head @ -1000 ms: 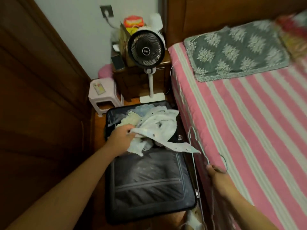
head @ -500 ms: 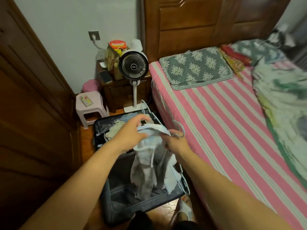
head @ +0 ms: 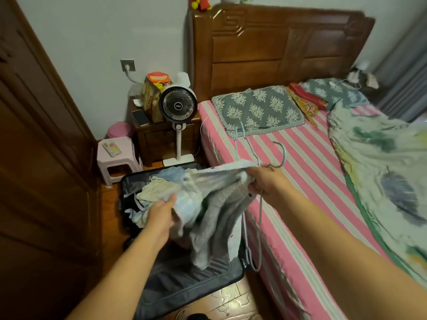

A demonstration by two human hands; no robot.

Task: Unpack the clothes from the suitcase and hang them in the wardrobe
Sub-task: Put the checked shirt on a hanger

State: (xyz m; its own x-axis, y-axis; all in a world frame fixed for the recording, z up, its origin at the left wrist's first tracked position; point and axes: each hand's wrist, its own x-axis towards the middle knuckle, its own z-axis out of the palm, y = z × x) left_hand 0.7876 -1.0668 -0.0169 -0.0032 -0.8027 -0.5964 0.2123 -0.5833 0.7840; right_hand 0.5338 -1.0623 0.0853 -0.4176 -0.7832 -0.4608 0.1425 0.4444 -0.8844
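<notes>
Both hands gripping: left hand (head: 161,215) and right hand (head: 265,183) are clutching a limp, light garment (head: 215,204), right also pinching hangers (head: 258,204); likely best held at shoulders.

The garment (head: 215,209) held up between the hands is pale blue and grey, the grey part ribbed like knitwear. The hangers (head: 280,155) are light blue-green. The suitcase (head: 184,282) is black with a dark grey lining, and the clothes (head: 159,188) inside are cream, light blue and black. The bed sheet (head: 307,172) has pink and whitish-grey stripes. The pillow (head: 258,109) is grey-green with white flower sprigs. The blanket (head: 388,167) is pale mint with blue, green and yellow blotches. The headboard (head: 277,47) and the wardrobe (head: 46,158) are reddish-brown wood. The stool (head: 117,158) is pale pink. The fan (head: 178,106) is white with a black grille. The wall (head: 92,31) is pale grey-white.
</notes>
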